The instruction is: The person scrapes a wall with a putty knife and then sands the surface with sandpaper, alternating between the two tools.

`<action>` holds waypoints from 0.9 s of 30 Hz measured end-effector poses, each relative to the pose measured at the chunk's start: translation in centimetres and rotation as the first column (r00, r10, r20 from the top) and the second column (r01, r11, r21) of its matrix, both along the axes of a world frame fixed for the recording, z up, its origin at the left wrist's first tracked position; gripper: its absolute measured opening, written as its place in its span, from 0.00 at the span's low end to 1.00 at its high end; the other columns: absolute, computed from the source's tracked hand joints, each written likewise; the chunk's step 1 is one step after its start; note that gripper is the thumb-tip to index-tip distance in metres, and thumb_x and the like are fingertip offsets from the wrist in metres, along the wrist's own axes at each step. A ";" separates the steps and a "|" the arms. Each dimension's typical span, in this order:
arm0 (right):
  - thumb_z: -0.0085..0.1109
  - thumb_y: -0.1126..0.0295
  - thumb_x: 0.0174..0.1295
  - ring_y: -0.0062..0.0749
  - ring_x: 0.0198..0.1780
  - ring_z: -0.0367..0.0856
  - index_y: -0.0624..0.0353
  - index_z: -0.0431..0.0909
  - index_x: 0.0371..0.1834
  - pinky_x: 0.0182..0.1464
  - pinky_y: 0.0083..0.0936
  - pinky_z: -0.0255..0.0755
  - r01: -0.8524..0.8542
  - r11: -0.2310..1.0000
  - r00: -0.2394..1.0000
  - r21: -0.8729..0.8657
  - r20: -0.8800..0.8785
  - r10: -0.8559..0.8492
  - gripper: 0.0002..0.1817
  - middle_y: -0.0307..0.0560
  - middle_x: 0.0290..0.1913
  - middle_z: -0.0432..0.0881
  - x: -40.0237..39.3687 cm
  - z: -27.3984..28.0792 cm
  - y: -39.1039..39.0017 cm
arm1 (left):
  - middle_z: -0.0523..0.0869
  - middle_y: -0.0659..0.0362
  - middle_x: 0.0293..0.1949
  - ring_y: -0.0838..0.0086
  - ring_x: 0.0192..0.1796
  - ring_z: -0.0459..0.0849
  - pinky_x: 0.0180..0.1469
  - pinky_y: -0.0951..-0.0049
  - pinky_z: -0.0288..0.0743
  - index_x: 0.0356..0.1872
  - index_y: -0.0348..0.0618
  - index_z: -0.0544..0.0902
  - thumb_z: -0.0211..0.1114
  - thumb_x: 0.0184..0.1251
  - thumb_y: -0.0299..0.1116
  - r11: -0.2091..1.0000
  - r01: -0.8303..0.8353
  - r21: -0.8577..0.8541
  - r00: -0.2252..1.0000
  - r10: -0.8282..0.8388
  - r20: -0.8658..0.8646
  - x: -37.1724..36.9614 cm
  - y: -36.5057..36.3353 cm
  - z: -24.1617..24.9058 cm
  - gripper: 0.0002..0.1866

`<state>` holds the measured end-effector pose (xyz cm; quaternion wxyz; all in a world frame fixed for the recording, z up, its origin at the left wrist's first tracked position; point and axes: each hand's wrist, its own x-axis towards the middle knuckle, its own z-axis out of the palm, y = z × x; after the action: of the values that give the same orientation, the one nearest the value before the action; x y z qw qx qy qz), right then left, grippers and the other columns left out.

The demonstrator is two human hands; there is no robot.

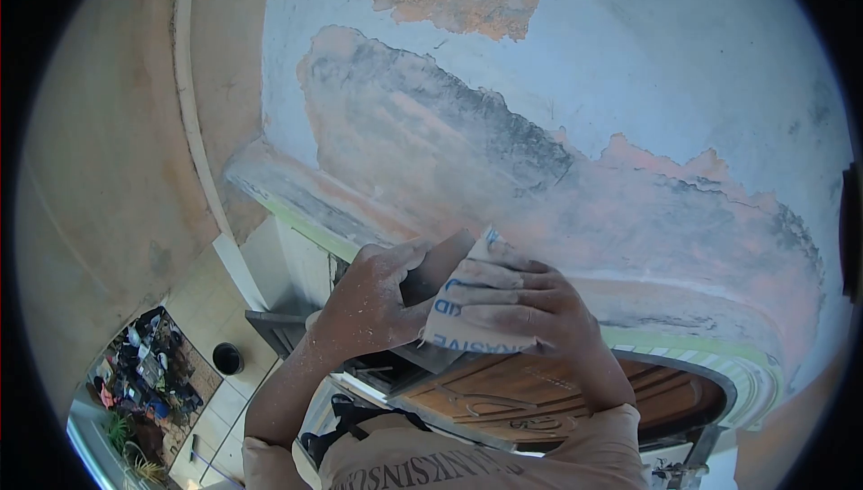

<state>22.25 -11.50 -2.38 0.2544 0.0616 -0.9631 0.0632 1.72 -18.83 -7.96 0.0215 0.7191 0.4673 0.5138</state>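
Note:
A sheet of sandpaper (447, 321) with blue lettering on its pale backing is between my two hands, in front of the wall. My right hand (530, 306) lies over the printed side, its dusty fingers pressing the sheet from the right. On the left, my left hand (373, 301) is curled with its fingers closed at the sheet's left edge, where a brownish, darker face of the paper shows. White dust coats both hands. Just beyond them is a patchy wall (431, 148), pink and grey where the paint is gone, with pale blue paint around it.
Below the patch runs a moulded ledge (351, 216) with a green edge. A dark wooden arched door (503, 400) lies beneath my arms. Down on the tiled floor at left are a black bucket (227, 359), a heap of mixed items (148, 369) and green plants (121, 436).

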 end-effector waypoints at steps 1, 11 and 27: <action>0.55 0.79 0.47 0.46 0.58 0.77 0.57 0.78 0.44 0.61 0.47 0.70 0.085 0.996 0.992 -0.016 -0.094 -0.086 0.18 0.49 0.51 0.82 0.2 -0.2 1.5 | 0.82 0.45 0.25 0.60 0.28 0.83 0.34 0.65 0.74 0.44 0.26 0.78 0.71 0.51 0.48 1.000 0.000 -0.009 1.000 0.000 0.018 0.1 0.0 -0.4 0.31; 0.59 0.77 0.52 0.46 0.61 0.73 0.52 0.76 0.47 0.63 0.47 0.68 0.076 0.987 0.969 -0.145 -0.222 -0.108 0.18 0.48 0.51 0.81 1.1 -0.4 2.9 | 0.81 0.45 0.24 0.61 0.25 0.81 0.32 0.67 0.74 0.42 0.26 0.78 0.71 0.52 0.46 0.998 0.054 -0.033 0.995 -0.051 0.087 0.7 0.2 -1.0 0.29; 0.52 0.85 0.52 0.49 0.59 0.75 0.58 0.76 0.47 0.62 0.45 0.70 -0.060 0.989 0.986 -0.136 -0.163 0.038 0.18 0.48 0.50 0.82 0.2 -0.6 1.2 | 0.83 0.50 0.27 0.65 0.27 0.79 0.34 0.69 0.72 0.43 0.31 0.80 0.73 0.50 0.46 0.999 0.019 -0.031 0.994 -0.015 0.106 0.7 0.5 -1.4 0.28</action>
<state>22.41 -10.35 -3.00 0.3329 0.0723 -0.9309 0.1318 2.41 -18.32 -9.31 0.0622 0.6944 0.4675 0.5435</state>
